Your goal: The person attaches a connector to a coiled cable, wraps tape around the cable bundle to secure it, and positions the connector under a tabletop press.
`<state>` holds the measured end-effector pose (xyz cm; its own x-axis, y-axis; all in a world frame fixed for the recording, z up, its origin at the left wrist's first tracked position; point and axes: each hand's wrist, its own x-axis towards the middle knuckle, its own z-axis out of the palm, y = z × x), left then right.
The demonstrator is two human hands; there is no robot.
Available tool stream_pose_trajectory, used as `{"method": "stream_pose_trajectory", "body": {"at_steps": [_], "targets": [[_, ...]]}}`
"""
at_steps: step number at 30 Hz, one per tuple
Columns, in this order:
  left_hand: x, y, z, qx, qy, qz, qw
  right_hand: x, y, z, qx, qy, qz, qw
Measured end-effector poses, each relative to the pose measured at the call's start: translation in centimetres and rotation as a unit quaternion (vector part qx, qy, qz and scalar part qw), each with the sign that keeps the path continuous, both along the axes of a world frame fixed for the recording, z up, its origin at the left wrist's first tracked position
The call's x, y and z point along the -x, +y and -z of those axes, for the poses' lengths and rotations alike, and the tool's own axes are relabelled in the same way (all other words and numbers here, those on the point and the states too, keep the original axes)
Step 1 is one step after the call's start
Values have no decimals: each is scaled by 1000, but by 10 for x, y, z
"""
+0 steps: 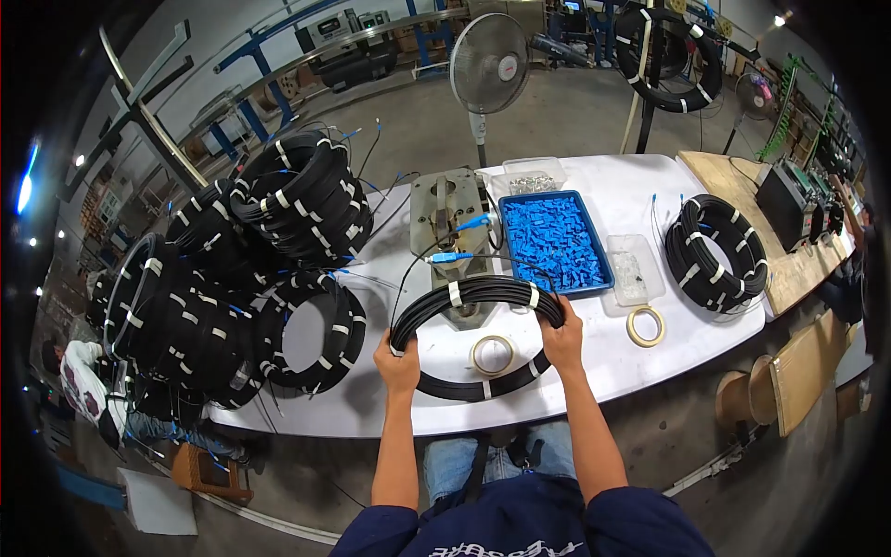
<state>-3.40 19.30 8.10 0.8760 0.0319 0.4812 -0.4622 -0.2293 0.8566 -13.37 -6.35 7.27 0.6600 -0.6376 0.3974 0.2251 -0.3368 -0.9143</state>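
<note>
Black cable coil (506, 291) at centre of frame, between your hands. Left hand (399, 368) fingers grip coil's left side, right hand (562, 340) fingers grip right; both equally near. Long axis runs left-right; tape roll (474, 356) shows through opening.

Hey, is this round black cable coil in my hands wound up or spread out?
Wound up: the round black cable coil is a ring of gathered turns, with white bands across its far side.
</note>
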Motion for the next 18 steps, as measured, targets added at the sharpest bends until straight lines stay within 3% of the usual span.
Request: {"method": "stream_pose_trajectory", "body": {"at_steps": [4, 8, 9, 11, 18], "targets": [[-7, -2, 1, -26, 25, 13, 999, 2, -2, 1, -11, -12, 12, 1000], [-10, -1, 1, 15, 152, 68, 986, 3, -3, 2, -16, -11, 19, 1000], [-10, -1, -2, 12, 154, 68, 986, 4, -4, 0, -26, 13, 10, 1000], [-8, -3, -8, -75, 39, 17, 996, 3, -4, -1, -30, 30, 1, 999], [-2, 1, -7, -52, 52, 24, 997, -5, -6, 4, -39, 30, -13, 999]]}}
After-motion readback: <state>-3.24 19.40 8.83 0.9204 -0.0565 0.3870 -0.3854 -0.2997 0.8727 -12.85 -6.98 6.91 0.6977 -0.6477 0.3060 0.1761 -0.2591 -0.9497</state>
